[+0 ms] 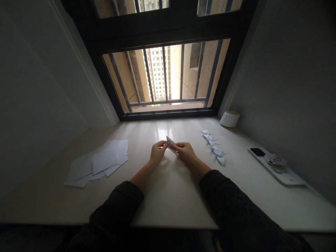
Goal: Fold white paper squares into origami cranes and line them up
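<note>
A small folded piece of white paper [171, 142] is held up between my two hands over the middle of the sill. My left hand [158, 152] pinches its left side with thumb and fingertips. On the lower right part of the paper, my right hand [186, 151] has its fingers closed. The paper stands tilted, with a pointed corner at the top. To the right of my hands, several folded paper cranes [213, 147] lie in a slanting row. A loose pile of white paper sheets [106, 159] rests to the left.
A phone [278, 167] with a pinkish grip on its back lies at the right by the wall. Near the window's right corner stands a white rounded object [230, 119]. The dark-framed window [168, 115] bounds the pale sill [173, 206] at the back.
</note>
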`<move>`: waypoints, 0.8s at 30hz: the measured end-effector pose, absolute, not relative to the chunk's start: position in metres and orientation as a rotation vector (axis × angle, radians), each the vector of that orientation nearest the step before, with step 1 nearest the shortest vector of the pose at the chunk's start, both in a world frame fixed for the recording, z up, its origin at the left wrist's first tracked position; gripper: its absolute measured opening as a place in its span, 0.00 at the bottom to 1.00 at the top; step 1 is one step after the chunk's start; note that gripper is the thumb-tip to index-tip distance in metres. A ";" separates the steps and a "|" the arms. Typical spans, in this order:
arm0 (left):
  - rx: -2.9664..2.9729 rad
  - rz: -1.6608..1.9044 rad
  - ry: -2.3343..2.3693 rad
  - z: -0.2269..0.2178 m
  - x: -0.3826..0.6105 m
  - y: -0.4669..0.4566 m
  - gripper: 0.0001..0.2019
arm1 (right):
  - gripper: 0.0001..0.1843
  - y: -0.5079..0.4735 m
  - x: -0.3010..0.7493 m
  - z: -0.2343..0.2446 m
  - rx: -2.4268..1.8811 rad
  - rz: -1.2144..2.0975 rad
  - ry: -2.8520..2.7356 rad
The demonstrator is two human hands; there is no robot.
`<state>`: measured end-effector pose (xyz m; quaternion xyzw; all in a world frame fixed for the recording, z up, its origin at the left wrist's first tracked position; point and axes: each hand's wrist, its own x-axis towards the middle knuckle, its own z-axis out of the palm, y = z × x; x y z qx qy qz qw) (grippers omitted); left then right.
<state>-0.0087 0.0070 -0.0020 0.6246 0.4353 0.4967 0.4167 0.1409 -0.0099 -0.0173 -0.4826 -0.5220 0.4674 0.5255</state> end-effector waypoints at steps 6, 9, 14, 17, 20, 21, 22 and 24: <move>1.361 1.187 1.002 0.004 -0.007 0.002 0.16 | 0.22 -0.013 0.138 -0.018 -1.042 1.190 -1.226; 1.221 1.187 1.040 0.007 -0.009 0.003 0.17 | 0.20 -0.016 0.137 -0.012 -1.024 1.168 -1.263; 1.114 1.207 1.055 0.006 -0.012 0.005 0.19 | 0.21 -0.019 0.136 -0.008 -1.080 1.121 -1.277; 1.084 1.210 1.064 0.005 -0.011 0.005 0.20 | 0.21 -0.018 0.135 -0.009 -1.072 1.136 -1.286; 1.080 1.237 1.091 0.005 -0.010 0.004 0.21 | 0.21 -0.018 0.133 -0.011 -1.061 1.138 -1.296; 1.076 1.251 1.101 0.005 -0.010 0.003 0.21 | 0.21 -0.018 0.132 -0.011 -1.059 1.133 -1.297; 1.072 1.265 1.108 0.005 -0.009 0.002 0.21 | 0.21 -0.018 0.131 -0.011 -1.060 1.128 -1.297; 1.064 1.296 1.112 0.006 -0.008 0.001 0.22 | 0.22 -0.018 0.129 -0.011 -1.075 1.125 -1.301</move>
